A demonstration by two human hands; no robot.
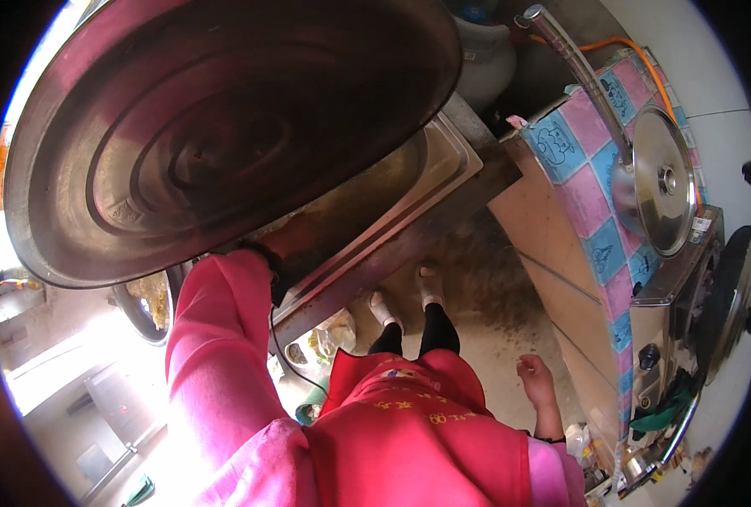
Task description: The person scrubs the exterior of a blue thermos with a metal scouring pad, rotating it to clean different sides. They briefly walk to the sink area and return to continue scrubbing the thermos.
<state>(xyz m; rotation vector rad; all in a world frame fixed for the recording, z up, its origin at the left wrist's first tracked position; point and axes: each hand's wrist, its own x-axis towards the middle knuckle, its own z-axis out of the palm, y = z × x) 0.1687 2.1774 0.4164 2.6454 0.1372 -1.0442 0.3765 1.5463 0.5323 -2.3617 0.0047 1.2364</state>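
Note:
A large round metal lid (236, 146) with concentric ridges is tilted up, its underside facing me. My left arm (223, 329), in a pink sleeve, reaches up to the lid's lower edge. My left hand is out of sight behind that edge. Below the lid lies a rectangular metal stove top or basin (439, 158) with a raised rim, its inside dark and partly covered by the lid. My right hand (536, 379) hangs low by my side over the floor, fingers loosely curled, with nothing visible in it.
On the right, a checked-cloth counter (578, 171) bears a lidded steel pan (651, 190) with a long handle. Beyond it is a gas stove (657, 355). A gas cylinder (486, 57) stands at the back. A plastic bag (337, 333) lies near my feet; a bowl (141, 310) is at left.

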